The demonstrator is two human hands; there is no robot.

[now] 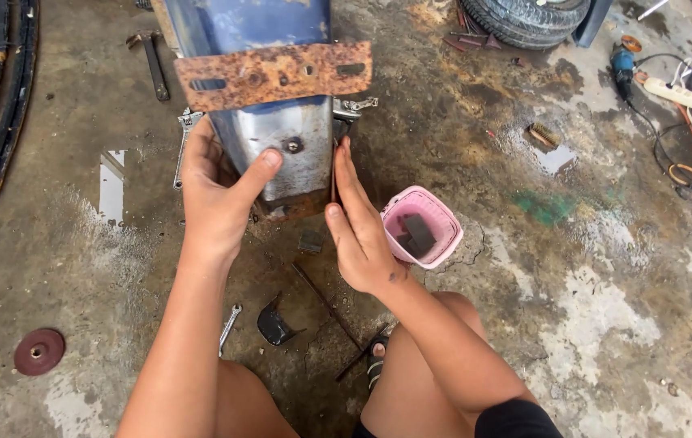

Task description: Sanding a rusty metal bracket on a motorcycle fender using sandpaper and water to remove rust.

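In the head view, a blue and grey metal panel (277,142) is held upright over a stained concrete floor (524,308), near the top middle of the picture. A rusty bracket (273,75) is fixed across it, and a bolt (292,146) sits in the grey part below. The panel's left edge is gripped by the left hand (216,191), with the thumb laid across the front just beside the bolt and the fingers wrapped behind. The right hand (359,227) is held flat and open, its fingers stretched straight along the panel's right edge and touching it; nothing is clasped in it.

Just to the right of that hand, a pink cup (423,227) with dark pieces inside is seen on the floor. A wrench (184,146) lies behind the left hand, and a second wrench (229,327) is seen by the left knee. A red grinding disc (38,351) lies at the lower left, well apart. A tyre (524,20) and an angle grinder (623,61) are seen at the upper right.
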